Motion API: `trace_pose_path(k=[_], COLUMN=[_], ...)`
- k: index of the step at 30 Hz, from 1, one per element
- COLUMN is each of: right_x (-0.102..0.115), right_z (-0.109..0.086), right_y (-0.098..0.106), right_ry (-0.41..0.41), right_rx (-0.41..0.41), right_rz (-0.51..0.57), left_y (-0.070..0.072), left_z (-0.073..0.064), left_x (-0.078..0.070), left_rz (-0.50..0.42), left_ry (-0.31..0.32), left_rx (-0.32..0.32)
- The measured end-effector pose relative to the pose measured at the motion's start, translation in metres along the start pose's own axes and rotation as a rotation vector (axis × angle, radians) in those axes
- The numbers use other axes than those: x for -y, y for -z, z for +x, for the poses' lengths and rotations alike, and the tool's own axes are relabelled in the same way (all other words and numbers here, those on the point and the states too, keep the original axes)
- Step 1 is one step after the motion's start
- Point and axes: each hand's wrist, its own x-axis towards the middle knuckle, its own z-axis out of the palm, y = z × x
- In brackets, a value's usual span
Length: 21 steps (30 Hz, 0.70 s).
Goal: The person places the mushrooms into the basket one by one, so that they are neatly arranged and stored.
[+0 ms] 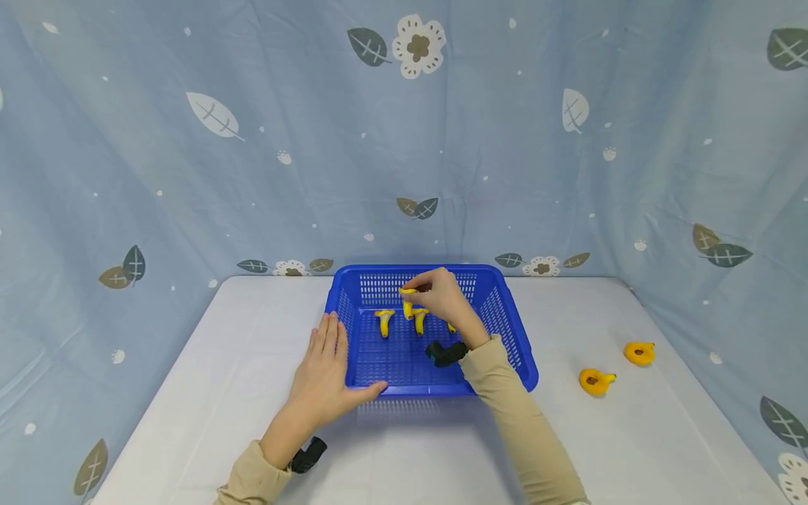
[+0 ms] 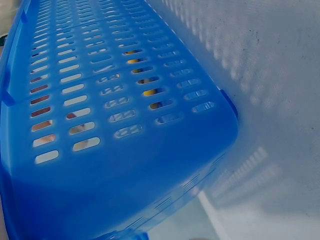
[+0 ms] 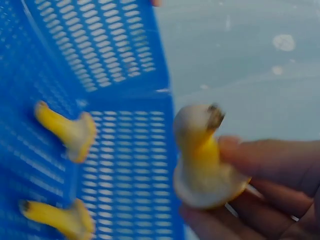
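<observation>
My right hand (image 1: 440, 293) pinches a yellow mushroom (image 3: 196, 159) between thumb and fingers, over the back part of a blue plastic basket (image 1: 435, 390). Its dark-tipped stem points up in the right wrist view. Below it in the basket lie a left mushroom (image 1: 384, 322) and a middle one (image 1: 420, 321), and another mushroom (image 1: 451, 327) is mostly hidden behind my right wrist. My left hand (image 1: 322, 375) rests at the basket's front left corner, fingers straight along the left rim and thumb stretched toward the front rim. The left wrist view is filled by the basket's slotted wall (image 2: 125, 160).
Two more yellow mushrooms lie on the white table (image 1: 240, 365) to the right of the basket, a nearer one (image 1: 595, 382) and a farther one (image 1: 640, 353). A blue patterned curtain (image 1: 328, 154) hangs behind the table and along both sides.
</observation>
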Motion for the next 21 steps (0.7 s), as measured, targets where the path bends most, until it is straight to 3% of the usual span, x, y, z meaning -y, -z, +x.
trace_pose_path(k=[6,14,21], right_x=[-0.012,-0.015,-0.021], right_z=[0.006,0.011,0.015], right_y=[-0.015,-0.024,-0.030], right_ry=[0.007,-0.015,-0.058], right_rx=[0.066,0.104,0.201], right_rz=[0.055,-0.019,-0.079], left_y=[0.000,-0.001,0.005], left_z=[0.000,0.002,0.003], left_x=[0.000,0.002,0.003], left_rz=[-0.003,-0.005,0.001], left_ry=[-0.001,-0.017,-0.009], left_rx=[0.004,-0.010,0.015])
